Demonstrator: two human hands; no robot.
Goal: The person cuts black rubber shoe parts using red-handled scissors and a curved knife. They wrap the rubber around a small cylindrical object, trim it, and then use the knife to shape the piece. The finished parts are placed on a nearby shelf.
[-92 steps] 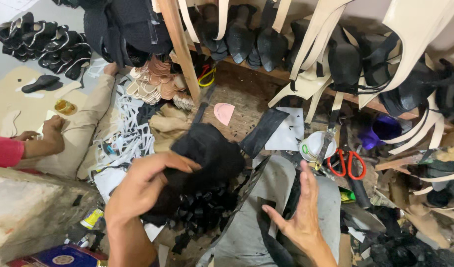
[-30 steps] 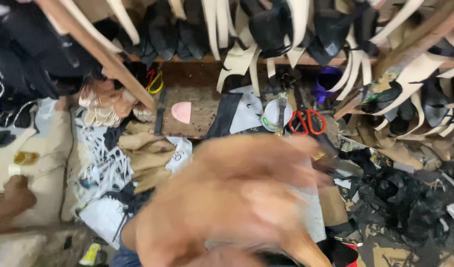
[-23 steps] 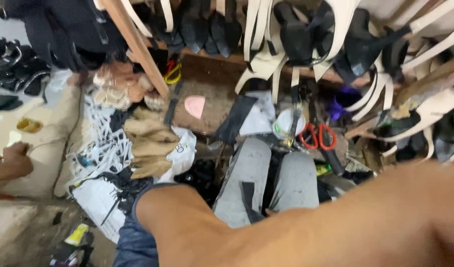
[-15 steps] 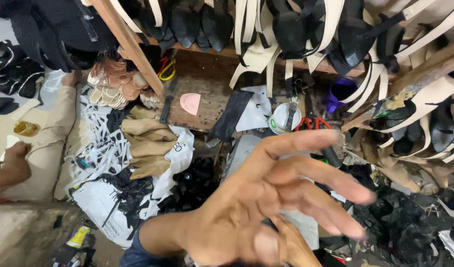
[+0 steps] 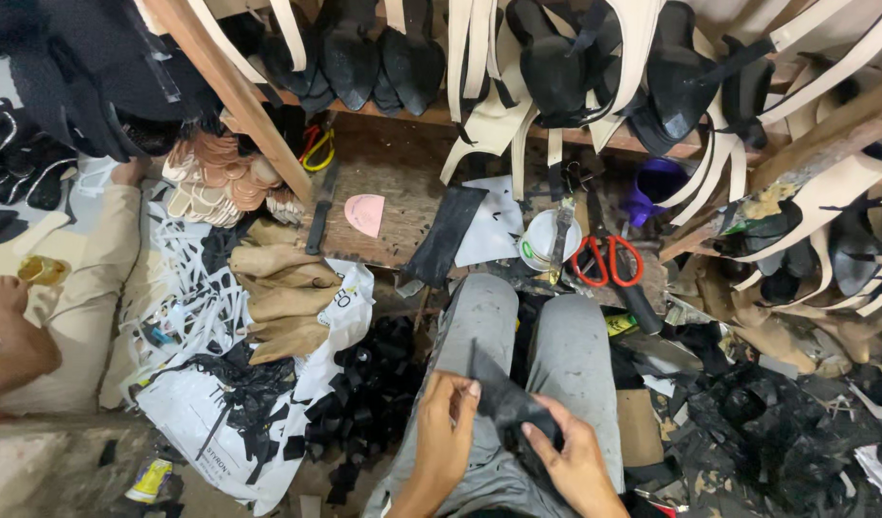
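Black strip of leather (image 5: 503, 403) lies across the lap, over grey trousers (image 5: 571, 350), held at both ends. Head view: left hand (image 5: 448, 436) pinches the strip's near edge between thumb and fingers; right hand (image 5: 573, 460) grasps its lower end, thumb on top. Beyond the knees, on the wooden workbench (image 5: 403, 173), rest red-handled scissors (image 5: 609, 261), a white cup (image 5: 547, 240), a pink cut-out (image 5: 366, 213) and a long black strip (image 5: 444, 235). Black scraps (image 5: 374, 384) are heaped at the left knee, beside a white sack (image 5: 230, 412). Another person's hand (image 5: 4, 297) appears at the left edge.
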